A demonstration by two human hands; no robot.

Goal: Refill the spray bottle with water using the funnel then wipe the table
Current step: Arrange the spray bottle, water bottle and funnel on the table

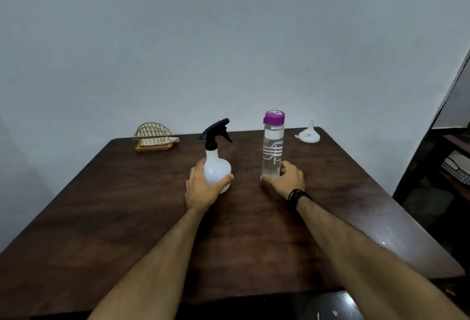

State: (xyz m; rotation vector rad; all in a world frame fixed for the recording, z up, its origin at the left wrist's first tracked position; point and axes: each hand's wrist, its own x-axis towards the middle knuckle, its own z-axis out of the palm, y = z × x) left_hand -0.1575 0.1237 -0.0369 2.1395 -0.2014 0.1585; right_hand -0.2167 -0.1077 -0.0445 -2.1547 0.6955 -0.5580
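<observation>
- Nearest edge: a dark strip below the tabletop (127,230), with a few small pale scraps lying on it at lower right.
- Tabletop: dark brown wood grain, with a soft sheen and rounded far corners; two bare forearms extend across it from the near edge.
- Left hand (201,187): wrapped around the round white body of the spray bottle (217,169) — thumb across the front, fingers behind. The bottle stands upright at mid-table, its black trigger head in place.
- Right hand (286,178): closed around the base of the clear water bottle (272,149), which stands upright just right of the spray bottle, apart from it, with its purple cap on. Dark bands (296,195) circle the right wrist.
- Far right corner: the white funnel (309,135) rests wide mouth down, spout up, well apart from both bottles.
- Far left edge: a gold wire holder (152,138) — half-round in shape — contains pale folded sheets.
- Room: a plain pale grey wall (229,40) rises behind the tabletop. At right, a dark upright frame borders dim shelving; its contents cannot be told.
</observation>
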